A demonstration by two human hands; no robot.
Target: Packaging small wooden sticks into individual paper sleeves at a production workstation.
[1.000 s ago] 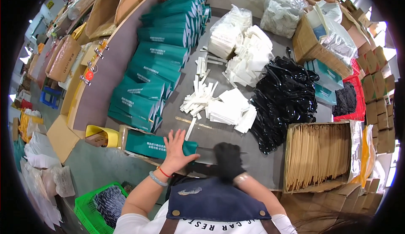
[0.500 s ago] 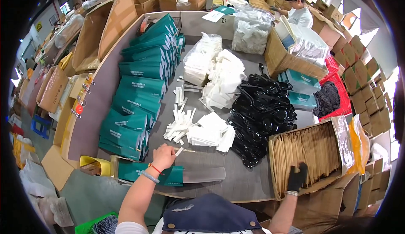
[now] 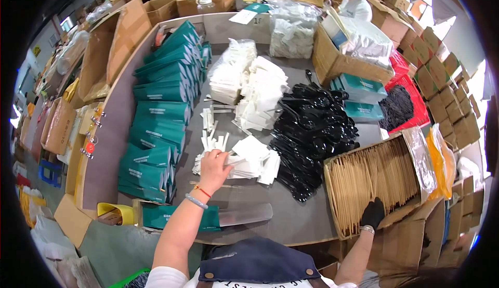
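Note:
My left hand (image 3: 215, 166), bare with a red cord and a bangle at the wrist, has its fingers bent down onto narrow white packets (image 3: 211, 141), pinching at one; the fingertips are partly hidden. In a black glove, my right hand (image 3: 372, 213) lies at the near edge of a carton packed with wooden chopsticks (image 3: 358, 181). Its fingers are drawn together among the sticks, their tips hard to see. A green printed pouch (image 3: 182, 217) lies flat before me, a translucent sleeve (image 3: 247, 214) extending from its right end. Beside my left hand are flat white packets (image 3: 254, 155).
Green pouches (image 3: 158, 116) stand in a long row at left. Black plastic spoons (image 3: 312, 137) are heaped mid-table, with white packets (image 3: 260, 93) behind them. Cartons, a red crate (image 3: 410, 106) and bagged goods surround the table. A person (image 3: 356, 4) works at the far right.
My left hand has moved forward from above the green pouch onto the narrow white packets. My right hand's fingers, spread before, have drawn together over the chopsticks. The whole view has shifted slightly.

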